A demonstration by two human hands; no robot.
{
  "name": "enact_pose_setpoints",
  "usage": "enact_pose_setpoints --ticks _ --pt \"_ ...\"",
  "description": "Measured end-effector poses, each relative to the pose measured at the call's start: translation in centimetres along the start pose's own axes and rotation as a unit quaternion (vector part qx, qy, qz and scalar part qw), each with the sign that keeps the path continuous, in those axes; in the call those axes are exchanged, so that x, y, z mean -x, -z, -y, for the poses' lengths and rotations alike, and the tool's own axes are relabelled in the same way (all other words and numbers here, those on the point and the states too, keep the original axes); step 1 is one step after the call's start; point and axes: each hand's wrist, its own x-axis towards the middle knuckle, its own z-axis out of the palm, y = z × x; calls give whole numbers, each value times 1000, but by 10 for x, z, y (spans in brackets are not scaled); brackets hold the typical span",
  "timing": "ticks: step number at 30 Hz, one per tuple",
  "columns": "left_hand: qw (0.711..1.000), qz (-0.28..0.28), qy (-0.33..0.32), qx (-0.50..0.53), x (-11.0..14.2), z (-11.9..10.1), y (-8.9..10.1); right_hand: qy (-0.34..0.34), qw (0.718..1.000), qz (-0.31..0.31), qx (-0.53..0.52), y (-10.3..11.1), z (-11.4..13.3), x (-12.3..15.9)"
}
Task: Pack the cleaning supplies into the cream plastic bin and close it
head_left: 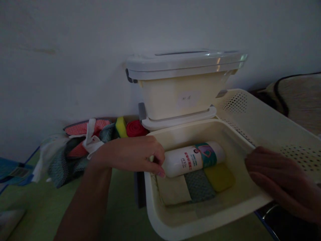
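A cream plastic bin (175, 231) stands in front of me. Inside it, a white bottle (184, 160) with a teal label lies on its side, above a folded cream and grey-green cloth (199, 185) and a yellow sponge (219, 177). My left hand (140, 152) reaches over the bin's left rim. Its fingers are closed around the bottle's left end, and they hide that end. On the other side, my right hand (283, 180) grips the bin's right rim with curled fingers.
Behind the bin stands a lidded cream box (183, 97) with grey clips. A perforated cream basket (271, 117) sits to the right. Left lie several bundled cloths (82, 144), a yellow-green sponge (121, 127) and a red roll (136, 128). A pale wall (87, 67) rises behind.
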Motion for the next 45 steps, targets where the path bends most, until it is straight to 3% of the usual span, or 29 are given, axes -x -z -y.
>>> enact_pose_setpoints --ticks 3,6,9,12,14,21,30,37,45 --pt "998 -24 3 -54 -1 -3 -8 47 998 -37 2 -2 6 -6" --pt "993 -62 0 -99 -2 -4 -18 52 996 -67 -9 -4 7 -7" --pt "980 -153 12 -126 -3 0 -32 59 995 -70 -31 -7 5 -5" --pt "958 -260 -21 -120 -3 4 -42 60 994 -77 -41 -8 4 -4" --pt "949 -294 -47 -103 -3 5 -45 62 994 -83 -38 -9 4 -4" --pt "947 -304 -50 -92 -4 7 -44 62 995 -81 -6 -8 5 -6" --pt "950 -304 -3 -68 -6 10 -47 55 996 -57 39 -6 3 -2" --pt "953 -302 19 22 -4 7 -45 26 997 -7 75 -3 4 -5" --pt "920 -388 20 57 9 0 -55 -9 992 35 117 7 15 -9"
